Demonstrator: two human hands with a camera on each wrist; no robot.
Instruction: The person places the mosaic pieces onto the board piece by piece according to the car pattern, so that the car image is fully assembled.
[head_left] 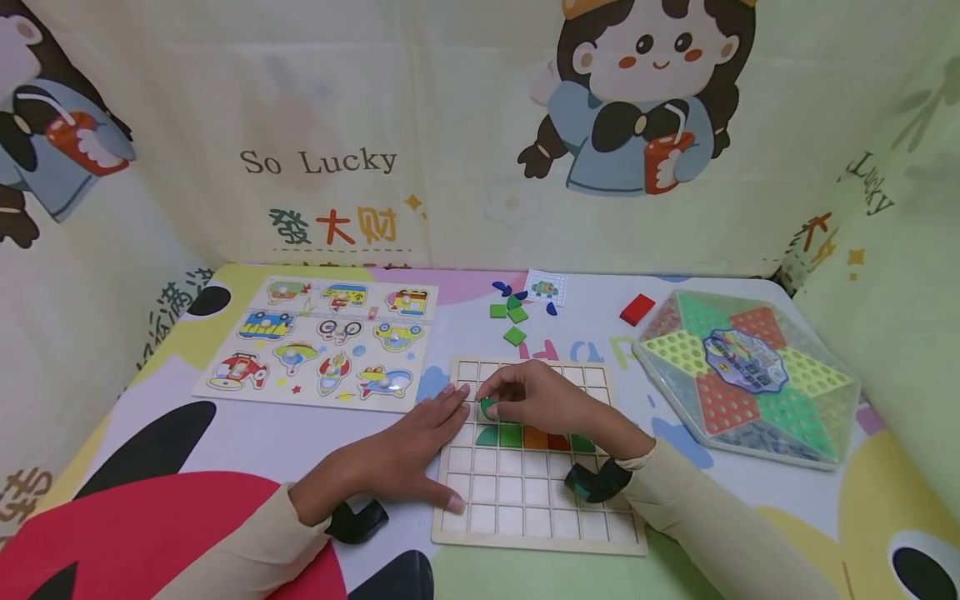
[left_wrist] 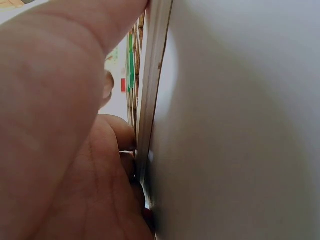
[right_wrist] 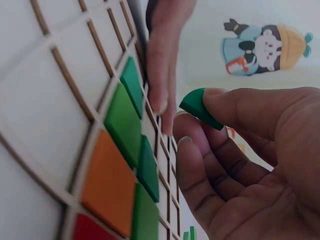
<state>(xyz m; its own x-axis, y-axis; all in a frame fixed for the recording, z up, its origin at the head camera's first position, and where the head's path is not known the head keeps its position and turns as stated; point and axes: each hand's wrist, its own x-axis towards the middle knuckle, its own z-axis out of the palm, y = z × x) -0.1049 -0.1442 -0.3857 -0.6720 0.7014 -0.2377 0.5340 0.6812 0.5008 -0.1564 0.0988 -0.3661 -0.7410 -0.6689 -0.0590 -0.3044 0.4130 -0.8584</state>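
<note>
A wooden grid board (head_left: 540, 546) lies on the table. Along its left edge rests my left hand (head_left: 401, 454), fingers extended and thumb spread apart. My right hand (head_left: 543, 400) is over the upper part of the board, pinching a green rounded tile (right_wrist: 195, 104) between thumb and fingers. The right wrist view shows that tile raised off the grid. One row of cells holds an orange square tile (right_wrist: 107, 182), a light green square tile (right_wrist: 122, 122), a darker green rounded tile (right_wrist: 132, 85) and a red tile (head_left: 557, 441). More green tiles (right_wrist: 148, 170) sit in the adjoining row, partly hidden by the right hand in the head view.
Behind the board lie loose green square tiles (head_left: 514, 336), small blue pieces (head_left: 552, 308) and a pattern card (head_left: 546, 288). A red piece (head_left: 637, 309) is farther right, near a hexagonal game box (head_left: 742, 379). At left lies a vehicle puzzle board (head_left: 318, 342).
</note>
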